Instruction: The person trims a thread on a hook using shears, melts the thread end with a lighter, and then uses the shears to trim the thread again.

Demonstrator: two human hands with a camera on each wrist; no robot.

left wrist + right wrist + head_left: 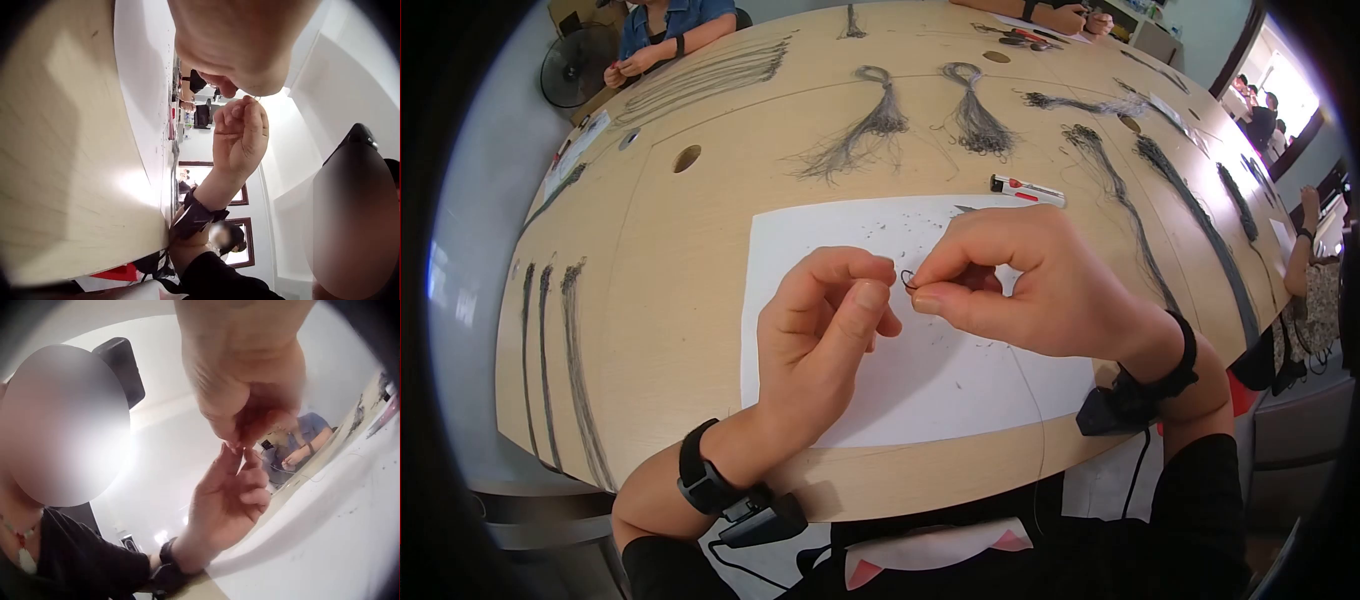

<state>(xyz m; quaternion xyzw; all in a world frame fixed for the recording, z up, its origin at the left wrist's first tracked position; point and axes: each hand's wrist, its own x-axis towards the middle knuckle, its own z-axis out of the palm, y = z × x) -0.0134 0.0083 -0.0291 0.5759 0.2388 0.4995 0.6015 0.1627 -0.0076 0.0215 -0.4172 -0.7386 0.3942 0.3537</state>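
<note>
Over a white paper sheet (800,400), my right hand (1025,280) pinches a small dark fish hook (907,281) between thumb and forefinger. A thin line (1032,385) runs down from under that hand past the sheet's near edge. My left hand (820,325) is held just left of the hook, its thumb and forefinger tips a little apart and the other fingers bent. In the right wrist view, the left hand (228,506) has its fingertips right at those of the right hand (250,369). Both hands are above the sheet in the left wrist view.
Dark specks dot the sheet; a marker-like white tube (1028,190) lies at its far edge. Looped line bundles (975,115) lie beyond it, long bundles (1200,225) to the right, and several strands (575,370) on the left. Another person (670,35) sits across the table.
</note>
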